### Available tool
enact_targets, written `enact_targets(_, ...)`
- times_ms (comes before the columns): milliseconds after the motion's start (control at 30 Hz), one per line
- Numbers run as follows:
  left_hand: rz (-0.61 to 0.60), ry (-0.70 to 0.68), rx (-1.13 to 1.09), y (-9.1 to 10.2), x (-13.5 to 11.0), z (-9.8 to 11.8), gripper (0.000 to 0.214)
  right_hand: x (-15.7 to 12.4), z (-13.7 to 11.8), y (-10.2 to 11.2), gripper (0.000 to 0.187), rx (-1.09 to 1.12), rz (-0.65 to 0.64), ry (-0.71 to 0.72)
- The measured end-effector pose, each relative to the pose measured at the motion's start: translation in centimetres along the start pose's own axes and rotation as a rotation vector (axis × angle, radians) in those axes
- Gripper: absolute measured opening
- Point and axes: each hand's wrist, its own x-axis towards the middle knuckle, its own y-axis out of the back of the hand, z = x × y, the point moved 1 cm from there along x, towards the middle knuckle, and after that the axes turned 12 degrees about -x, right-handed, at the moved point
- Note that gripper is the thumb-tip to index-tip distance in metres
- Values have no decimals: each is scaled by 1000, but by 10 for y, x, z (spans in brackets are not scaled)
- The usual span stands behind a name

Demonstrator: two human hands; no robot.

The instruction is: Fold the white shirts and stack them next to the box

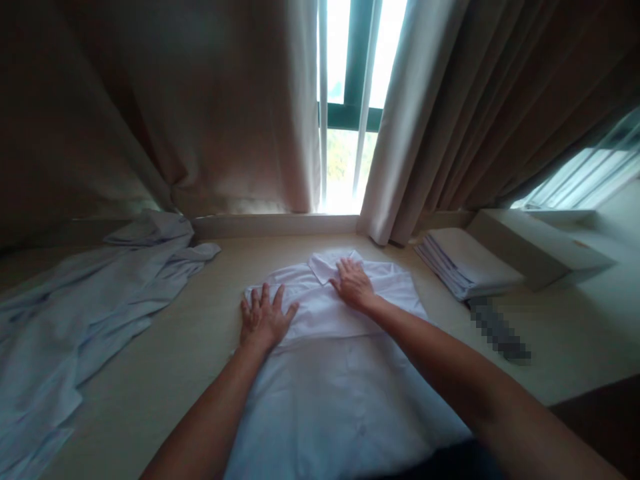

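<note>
A white collared shirt lies spread out on the pale surface in front of me, its collar toward the window. My left hand rests flat on the shirt's left shoulder area, fingers spread. Near the collar, my right hand presses on the cloth with its fingers stretched out. Neither hand grips the fabric. The shirt's lower end runs out of view below, partly covered by a dark blurred shape at the bottom edge.
Several crumpled white garments lie on the left. On the right are a stack of folded white cloth, a pale box and a dark pixelated object. Curtains hang along the window behind the surface.
</note>
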Motion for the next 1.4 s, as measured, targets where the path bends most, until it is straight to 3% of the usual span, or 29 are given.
enact_targets(100,-3,0,8,0,1,-1,78,-46,79,-3,71,-110,-149,-262)
enact_targets(167,-5,-1,16,0,1,0,77,-73,121,-8,74,-134,-234,-342)
enact_targets(267,-10,-3,30,2,1,2,76,-96,152,-15,75,-154,-225,-381)
enact_targets(500,-4,-12,51,-1,2,-2,74,-98,149,-16,77,-146,-233,-394)
enact_targets(600,61,-37,84,3,1,10,72,-98,148,-13,76,-123,-222,-396)
enact_targets(700,112,-271,76,7,8,62,62,-99,148,-11,75,-92,-198,-389)
enact_targets(800,1,-555,-18,-5,25,146,55,-99,149,-11,75,-60,-166,-390)
enact_targets(900,-149,-613,-61,-32,48,218,58,-99,153,-13,79,-23,-112,-400)
enact_targets(967,-223,-550,-59,-52,63,240,63,-98,158,-17,86,4,-89,-431)
enact_targets(1067,-229,-452,-63,-77,78,240,71,-98,164,-24,97,25,-91,-488)
enact_targets(1167,-204,-425,-69,-89,84,228,72,-99,168,-28,99,20,-85,-490)
enact_targets(1267,-225,-404,-68,-88,84,229,72,-100,167,-28,99,26,-92,-484)
enact_targets(1400,-264,-423,-86,-73,72,234,70,-100,164,-25,99,23,-92,-488)
